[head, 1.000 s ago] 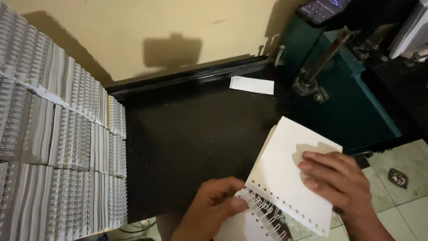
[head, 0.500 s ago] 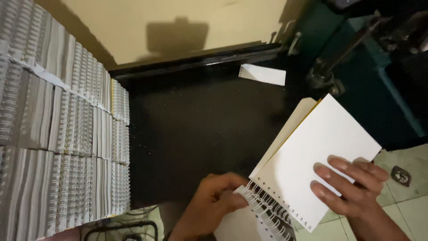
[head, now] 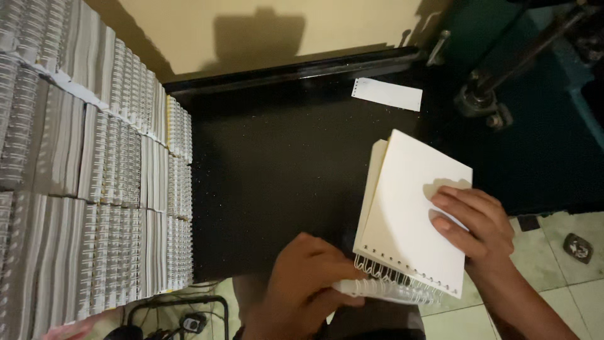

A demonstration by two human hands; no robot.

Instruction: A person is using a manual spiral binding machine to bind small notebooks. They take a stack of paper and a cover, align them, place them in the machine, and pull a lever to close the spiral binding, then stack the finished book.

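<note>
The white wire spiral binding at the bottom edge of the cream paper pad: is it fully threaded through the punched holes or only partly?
Partly. The white wire spiral binding hangs below the cream paper pad; several loops sit outside the holes.

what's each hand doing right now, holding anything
Left hand: closed on the white wire spiral binding at the near edge of the notepad.
Right hand: open, fingers pressed flat on the blank white notepad.

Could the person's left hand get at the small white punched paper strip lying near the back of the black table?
Probably yes, but not freely: the left hand is pinching the wire coil of the notepad. The black table between it and the paper strip shows nothing in the way.
</note>
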